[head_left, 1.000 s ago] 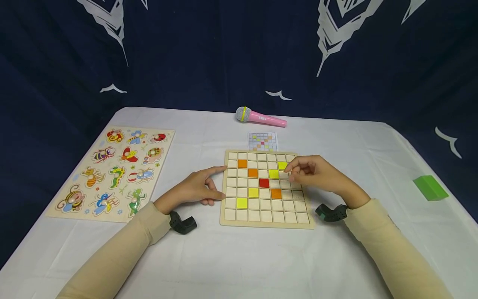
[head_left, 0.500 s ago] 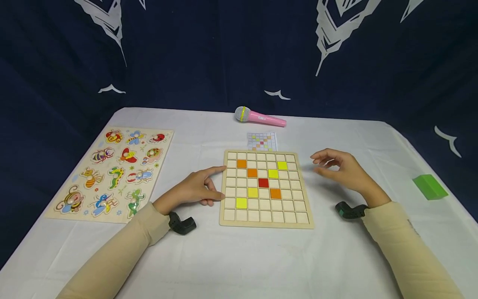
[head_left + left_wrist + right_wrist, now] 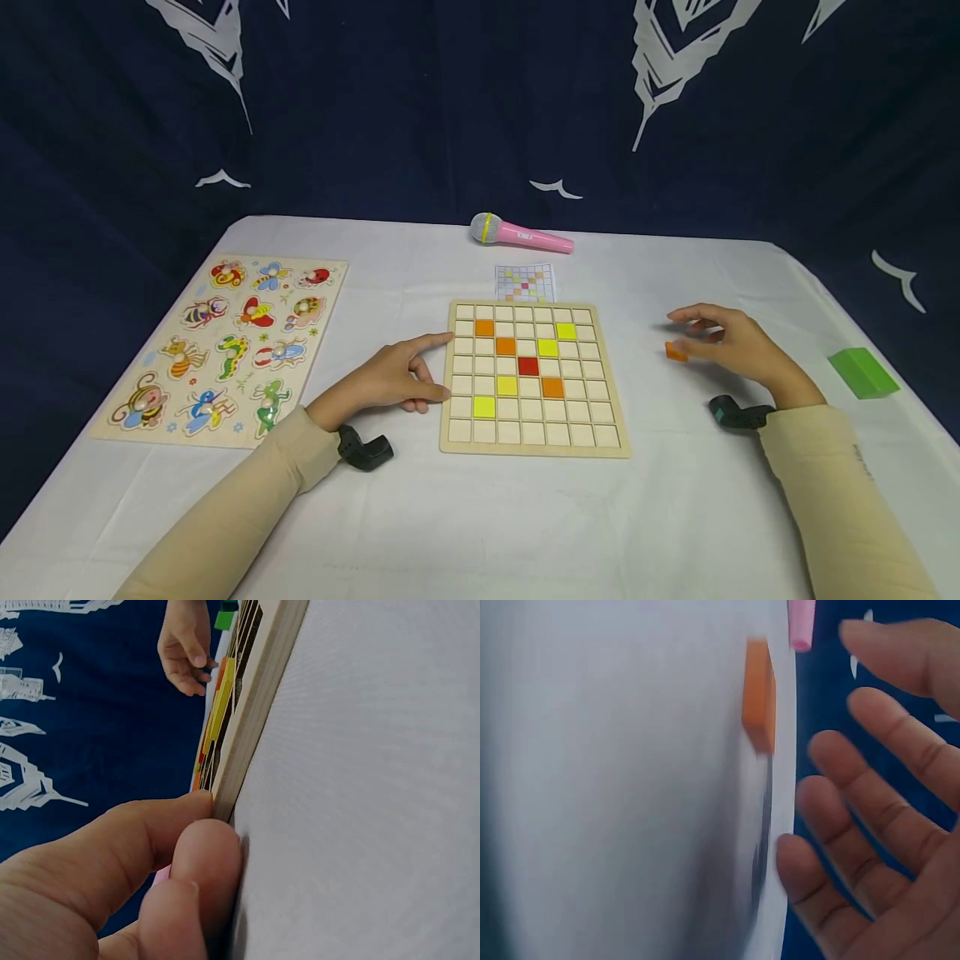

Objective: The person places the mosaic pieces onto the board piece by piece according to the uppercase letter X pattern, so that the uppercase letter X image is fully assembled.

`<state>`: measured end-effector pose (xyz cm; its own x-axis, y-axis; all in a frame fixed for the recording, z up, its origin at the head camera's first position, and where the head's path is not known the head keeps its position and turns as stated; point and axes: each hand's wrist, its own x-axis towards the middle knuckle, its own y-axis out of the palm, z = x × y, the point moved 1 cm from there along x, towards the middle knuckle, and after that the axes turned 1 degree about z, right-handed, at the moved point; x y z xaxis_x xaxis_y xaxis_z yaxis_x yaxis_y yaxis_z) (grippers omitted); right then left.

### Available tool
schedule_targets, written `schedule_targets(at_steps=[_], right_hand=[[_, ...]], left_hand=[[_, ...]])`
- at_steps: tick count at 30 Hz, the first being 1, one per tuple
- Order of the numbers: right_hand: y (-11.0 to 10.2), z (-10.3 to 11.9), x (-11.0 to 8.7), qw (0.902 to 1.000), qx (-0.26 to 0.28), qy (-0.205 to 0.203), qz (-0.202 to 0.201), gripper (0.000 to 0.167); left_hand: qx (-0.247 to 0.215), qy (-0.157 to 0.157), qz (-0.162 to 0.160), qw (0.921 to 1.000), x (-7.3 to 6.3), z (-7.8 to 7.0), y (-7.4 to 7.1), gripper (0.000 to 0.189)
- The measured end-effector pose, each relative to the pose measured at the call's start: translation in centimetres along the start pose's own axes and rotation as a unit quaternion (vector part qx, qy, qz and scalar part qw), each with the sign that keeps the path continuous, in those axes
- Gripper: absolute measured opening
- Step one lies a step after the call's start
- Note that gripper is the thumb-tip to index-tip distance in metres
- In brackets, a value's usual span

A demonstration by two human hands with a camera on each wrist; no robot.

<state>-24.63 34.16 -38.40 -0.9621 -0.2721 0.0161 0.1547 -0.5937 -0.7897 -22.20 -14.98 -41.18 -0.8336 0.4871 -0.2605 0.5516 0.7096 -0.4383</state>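
A square wooden grid board (image 3: 536,452) lies flat on the white table, with yellow, orange and red square tiles in some of its cells. My left hand (image 3: 386,377) rests at the board's left edge; index fingertip and thumb tip touch it at two spots, the other fingers curled under. To the right of the board is a small orange block (image 3: 676,352), seen standing on the cloth in the right wrist view. My right hand (image 3: 738,346) hovers beside it, fingers spread and loosely bent. A gap shows between these fingers and the block (image 3: 758,697).
Behind the board lies a small printed grid card (image 3: 525,282), and farther back a pink toy microphone (image 3: 525,234). An insect puzzle board (image 3: 232,342) takes up the table's left side. A green block (image 3: 864,372) sits near the right edge. A dark patterned cloth (image 3: 480,108) hangs behind.
My right hand has moved from over the board's upper right to the right across the table. The orange block has come into view beside it. My left hand stays at the board's edge.
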Motion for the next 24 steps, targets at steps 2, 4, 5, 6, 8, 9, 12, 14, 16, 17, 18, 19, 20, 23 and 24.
schedule_targets(at_steps=[2, 4, 5, 6, 8, 9, 12, 14, 16, 17, 18, 19, 20, 23, 24], right_hand=[[-0.2, -0.7, -0.1, 0.9998, -0.004, 0.011, 0.013, 0.046], [-0.4, -1.3, -0.2, 0.9996, -0.004, 0.017, 0.022, 0.049], [-0.5, -1.5, -0.2, 0.9995, -0.005, 0.018, 0.024, 0.050], [-0.5, -1.7, -0.3, 0.9995, -0.005, 0.019, 0.025, 0.051], [-0.6, -2.1, -0.4, 0.9996, 0.001, 0.017, 0.023, 0.051], [-0.6, -2.2, -0.4, 0.9996, 0.005, 0.016, 0.021, 0.051], [-0.6, -2.5, -0.6, 0.9997, 0.013, 0.010, 0.020, 0.049], [-0.6, -2.7, -0.6, 0.9997, 0.012, 0.007, 0.021, 0.047], [-0.6, -2.8, -0.6, 0.9997, 0.004, 0.007, 0.024, 0.045], [-0.7, -2.8, -0.6, 0.9996, -0.003, 0.009, 0.026, 0.044], [-0.7, -2.8, -0.6, 0.9995, -0.009, 0.011, 0.027, 0.042], [-0.7, -2.8, -0.6, 0.9994, -0.014, 0.013, 0.029, 0.041], [-0.7, -2.8, -0.6, 0.9993, -0.019, 0.014, 0.029, 0.040], [-0.6, -2.7, -0.6, 0.9993, -0.023, 0.013, 0.028, 0.036], [-0.6, -2.7, -0.6, 0.9993, -0.023, 0.010, 0.026, 0.034]], left_hand=[[0.000, -0.002, 0.000, 1.0000, 0.0, 0.0, 0.0, 0.093], [0.000, -0.003, -0.001, 1.0000, 0.0, 0.0, 0.0, 0.093], [0.001, -0.003, 0.000, 1.0000, 0.0, 0.0, 0.0, 0.093], [0.002, -0.002, 0.000, 1.0000, 0.0, 0.0, 0.0, 0.093], [0.003, 0.000, 0.000, 1.0000, 0.0, 0.0, -0.1, 0.093], [0.003, 0.001, 0.001, 1.0000, -0.1, -0.1, 0.0, 0.093], [0.003, 0.004, 0.002, 1.0000, 0.0, -0.1, -0.1, 0.092], [0.003, 0.004, 0.003, 1.0000, 0.0, -0.1, -0.1, 0.092], [0.001, 0.005, 0.003, 1.0000, 0.0, 0.0, -0.1, 0.092], [-0.001, 0.005, 0.004, 1.0000, 0.1, 0.0, -0.1, 0.093], [-0.002, 0.004, 0.003, 1.0000, 0.1, 0.0, -0.1, 0.093], [-0.002, 0.004, 0.003, 1.0000, 0.0, 0.0, -0.1, 0.093], [-0.003, 0.004, 0.003, 1.0000, 0.0, 0.0, -0.1, 0.093], [-0.002, 0.003, 0.003, 1.0000, 0.0, 0.0, 0.0, 0.093], [-0.001, 0.002, 0.002, 1.0000, 0.0, 0.0, 0.0, 0.093]])
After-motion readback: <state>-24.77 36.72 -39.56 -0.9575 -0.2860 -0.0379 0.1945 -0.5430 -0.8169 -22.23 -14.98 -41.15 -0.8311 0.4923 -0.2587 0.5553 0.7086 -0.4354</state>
